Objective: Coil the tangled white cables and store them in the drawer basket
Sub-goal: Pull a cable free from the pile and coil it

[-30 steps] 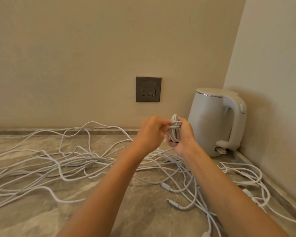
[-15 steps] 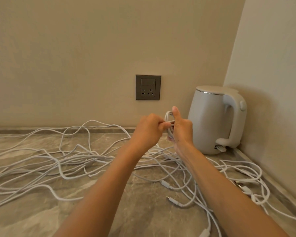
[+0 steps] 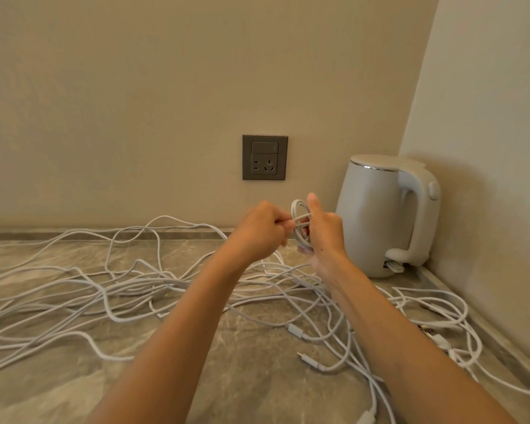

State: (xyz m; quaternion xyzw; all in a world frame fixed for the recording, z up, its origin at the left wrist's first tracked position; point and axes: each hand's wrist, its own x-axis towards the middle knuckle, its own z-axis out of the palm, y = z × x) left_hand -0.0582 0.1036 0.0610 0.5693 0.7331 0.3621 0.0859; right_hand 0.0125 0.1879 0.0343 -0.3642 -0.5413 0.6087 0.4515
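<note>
Above the counter my right hand holds a small coil of white cable, thumb pointing up beside the loops. My left hand pinches the loose end of that cable and holds it across the coil's middle. Below both forearms a wide tangle of white cables spreads over the grey stone counter, with more loops at the right near the side wall. Loose plug ends lie in front of my right forearm. No drawer basket is in view.
A white electric kettle stands in the back right corner, close to my right hand. A dark wall socket sits on the back wall above the hands. Walls close off the counter at the back and right.
The hands have stayed in the same spot above the counter. My right thumb has lifted upright, and my left hand has drawn the cable end across the coil.
</note>
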